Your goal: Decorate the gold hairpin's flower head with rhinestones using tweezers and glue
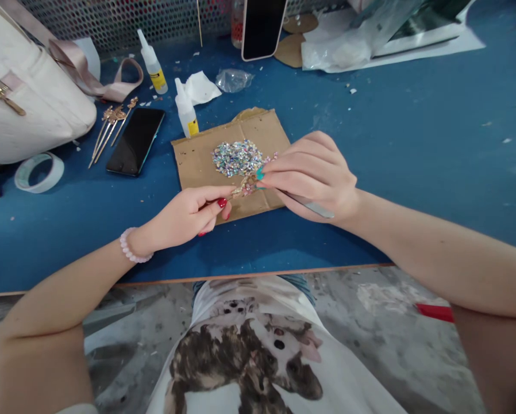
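My left hand (pixel 197 213) pinches a gold ornamental hairpin (pixel 243 187) over a piece of cardboard (pixel 197 167). Its decorated head points right, and the fingers cover much of the stem. From the other side my right hand (pixel 314 172) grips metal tweezers (pixel 312 205), whose back end sticks out below the palm. The tweezer tips are close to the hairpin's head; whether they hold a stone I cannot make out. Just beyond both hands, a pile of small glittering rhinestones (pixel 238 157) lies on the cardboard.
Two glue bottles (pixel 186 109) (pixel 153 66) stand behind the cardboard. To the left are a black phone (pixel 136 141), several gold hairpins (pixel 110 127), a tape roll (pixel 39 172) and a white bag (pixel 29 86). Another phone (pixel 263 29) leans at the back, left of plastic packaging (pixel 361 40).
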Action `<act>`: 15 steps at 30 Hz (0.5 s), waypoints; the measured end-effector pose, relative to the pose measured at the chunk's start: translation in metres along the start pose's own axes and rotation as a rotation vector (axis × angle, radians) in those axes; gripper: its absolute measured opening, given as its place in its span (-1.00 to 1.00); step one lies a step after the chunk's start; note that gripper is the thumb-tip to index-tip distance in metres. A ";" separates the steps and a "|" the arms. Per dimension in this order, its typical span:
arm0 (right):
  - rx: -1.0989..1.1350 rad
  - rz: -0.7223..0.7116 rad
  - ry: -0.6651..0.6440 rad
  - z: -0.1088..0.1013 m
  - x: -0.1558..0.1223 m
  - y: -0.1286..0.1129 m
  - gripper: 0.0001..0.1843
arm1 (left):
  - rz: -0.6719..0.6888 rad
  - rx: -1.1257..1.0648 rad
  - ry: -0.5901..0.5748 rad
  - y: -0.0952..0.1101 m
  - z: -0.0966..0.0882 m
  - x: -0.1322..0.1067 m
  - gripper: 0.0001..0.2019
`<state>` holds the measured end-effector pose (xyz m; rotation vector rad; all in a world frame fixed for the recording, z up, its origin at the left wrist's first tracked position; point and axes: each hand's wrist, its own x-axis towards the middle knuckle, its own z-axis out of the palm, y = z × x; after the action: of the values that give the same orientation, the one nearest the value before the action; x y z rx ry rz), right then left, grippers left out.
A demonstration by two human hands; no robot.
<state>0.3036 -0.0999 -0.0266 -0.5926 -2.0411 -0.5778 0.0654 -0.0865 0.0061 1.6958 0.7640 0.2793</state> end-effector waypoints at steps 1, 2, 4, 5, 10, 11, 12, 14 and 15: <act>0.012 0.010 -0.003 0.000 0.000 0.000 -0.89 | 0.002 0.004 0.005 0.001 0.000 0.000 -0.60; 0.024 0.020 -0.006 0.000 0.000 -0.001 -0.89 | 0.002 0.009 0.008 0.001 0.000 0.000 -0.60; 0.024 0.034 -0.012 -0.001 0.000 -0.002 -0.92 | 0.000 0.016 0.012 0.001 0.000 0.000 -0.60; 0.011 0.040 -0.019 -0.001 0.000 -0.002 -0.93 | 0.000 0.015 0.014 0.001 0.000 0.000 -0.60; -0.007 0.058 -0.020 -0.001 0.001 -0.003 -0.91 | 0.005 -0.001 0.021 -0.001 -0.001 0.000 -0.59; -0.007 0.059 -0.018 -0.001 0.001 -0.003 -0.91 | 0.007 -0.001 0.024 -0.001 -0.001 0.001 -0.59; -0.015 0.060 -0.019 -0.001 0.001 -0.003 -0.91 | 0.008 -0.001 0.026 -0.001 -0.001 0.001 -0.59; -0.045 0.067 -0.038 -0.001 0.001 -0.004 -0.89 | 0.008 0.001 0.031 -0.002 0.000 0.001 -0.59; -0.058 0.072 -0.046 0.000 0.001 -0.004 -0.87 | 0.008 0.004 0.035 -0.002 0.000 0.001 -0.59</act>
<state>0.3009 -0.1029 -0.0258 -0.7166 -2.0430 -0.5868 0.0650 -0.0857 0.0043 1.7016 0.7846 0.3141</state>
